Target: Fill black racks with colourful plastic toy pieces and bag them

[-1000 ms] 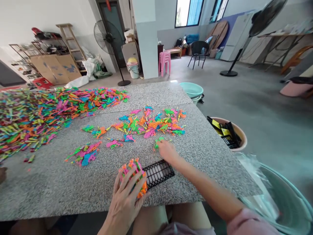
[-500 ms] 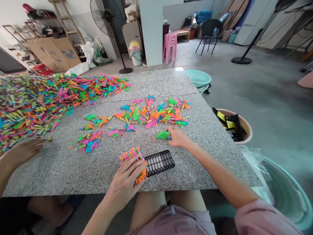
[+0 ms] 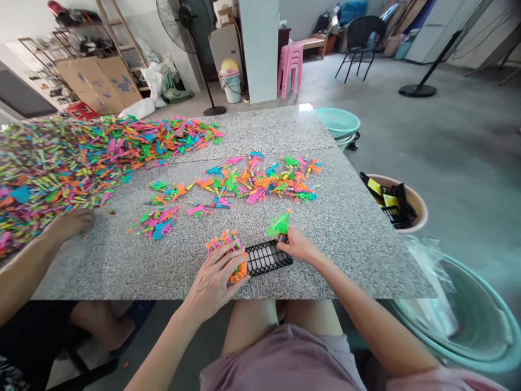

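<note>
A small black lattice tray (image 3: pixel 268 258) lies on the stone table in front of me. Upright toy guns (image 3: pixel 223 239) in pink, orange and green crowd its left part. Over them lies my left hand (image 3: pixel 222 277), fingers together and thumb at the orange side, clasping the bunch. My right hand (image 3: pixel 296 244) pinches a green toy gun (image 3: pixel 279 225) at its lower end, tilted above the tray's right part. Beyond the tray is a loose pile of coloured toy guns (image 3: pixel 256 182), with a smaller cluster (image 3: pixel 157 221) to its left.
A large heap of small toys (image 3: pixel 81 163) covers the table's left side. A co-worker's hand (image 3: pixel 73 224) rests at its near edge. Right of the table stand a tub of black trays (image 3: pixel 393 203), a turquoise basin (image 3: pixel 337 122) and a big green basket (image 3: pixel 480 315).
My right hand has lifted the green toy gun off the table, bringing it nearer and over the tray. My left hand keeps its hold. The co-worker's hand has shifted towards the heap.
</note>
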`<state>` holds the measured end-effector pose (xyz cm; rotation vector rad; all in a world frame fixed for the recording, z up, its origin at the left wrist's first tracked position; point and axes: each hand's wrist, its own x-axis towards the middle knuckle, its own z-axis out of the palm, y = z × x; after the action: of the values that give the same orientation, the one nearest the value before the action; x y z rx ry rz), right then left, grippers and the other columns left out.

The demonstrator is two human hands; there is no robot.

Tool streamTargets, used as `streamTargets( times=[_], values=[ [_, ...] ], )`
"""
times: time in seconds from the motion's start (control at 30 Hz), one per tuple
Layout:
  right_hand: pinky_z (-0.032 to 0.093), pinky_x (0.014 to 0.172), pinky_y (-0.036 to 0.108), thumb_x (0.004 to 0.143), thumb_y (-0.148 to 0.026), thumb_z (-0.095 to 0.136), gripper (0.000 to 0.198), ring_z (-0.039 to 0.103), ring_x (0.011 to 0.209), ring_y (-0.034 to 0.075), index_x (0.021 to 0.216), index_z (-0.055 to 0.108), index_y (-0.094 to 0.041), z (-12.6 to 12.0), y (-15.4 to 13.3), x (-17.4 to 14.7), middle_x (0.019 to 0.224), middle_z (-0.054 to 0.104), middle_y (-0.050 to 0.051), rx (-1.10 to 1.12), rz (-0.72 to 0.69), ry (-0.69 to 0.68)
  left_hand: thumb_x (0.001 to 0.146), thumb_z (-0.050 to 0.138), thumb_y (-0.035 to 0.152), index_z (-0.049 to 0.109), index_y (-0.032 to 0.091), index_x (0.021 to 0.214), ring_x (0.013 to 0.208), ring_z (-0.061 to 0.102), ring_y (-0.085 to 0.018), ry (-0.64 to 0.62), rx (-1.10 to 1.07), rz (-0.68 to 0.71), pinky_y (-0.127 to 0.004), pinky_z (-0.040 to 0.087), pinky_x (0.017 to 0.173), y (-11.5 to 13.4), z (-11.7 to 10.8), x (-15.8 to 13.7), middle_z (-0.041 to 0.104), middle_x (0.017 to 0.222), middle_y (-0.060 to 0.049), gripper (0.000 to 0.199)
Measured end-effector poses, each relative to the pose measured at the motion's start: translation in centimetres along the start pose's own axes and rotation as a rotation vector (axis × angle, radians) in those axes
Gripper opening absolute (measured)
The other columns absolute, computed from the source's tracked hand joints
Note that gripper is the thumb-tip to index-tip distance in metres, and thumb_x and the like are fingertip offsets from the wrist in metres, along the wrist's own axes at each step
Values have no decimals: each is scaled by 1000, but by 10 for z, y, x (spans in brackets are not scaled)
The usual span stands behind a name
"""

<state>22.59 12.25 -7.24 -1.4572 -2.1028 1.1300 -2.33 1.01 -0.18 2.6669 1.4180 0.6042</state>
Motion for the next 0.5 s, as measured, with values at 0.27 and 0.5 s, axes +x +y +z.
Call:
streamTargets(
  times=[0.27, 0.5],
  values=[
    [44, 67, 23, 67, -8, 69, 22, 61, 70, 13, 81, 58, -19, 41, -25, 6, 75, 66, -4, 163, -87, 60, 95, 58, 30, 57, 19, 127, 132, 50, -27, -1, -1, 16, -45, 45, 108, -4, 2, -1, 66, 127, -9, 34],
    [44, 69, 23, 74, -6, 62, 33, 66, 77, 17, 105, 62, -18, 73, -49, 30, 82, 71, 1, -33, -296, -25, 95, 58, 30, 58, 20, 122, 131, 49, -28, 10, 11, 39, -46, 44, 108, -6, 4, -1, 67, 125, -8, 29]
  ],
)
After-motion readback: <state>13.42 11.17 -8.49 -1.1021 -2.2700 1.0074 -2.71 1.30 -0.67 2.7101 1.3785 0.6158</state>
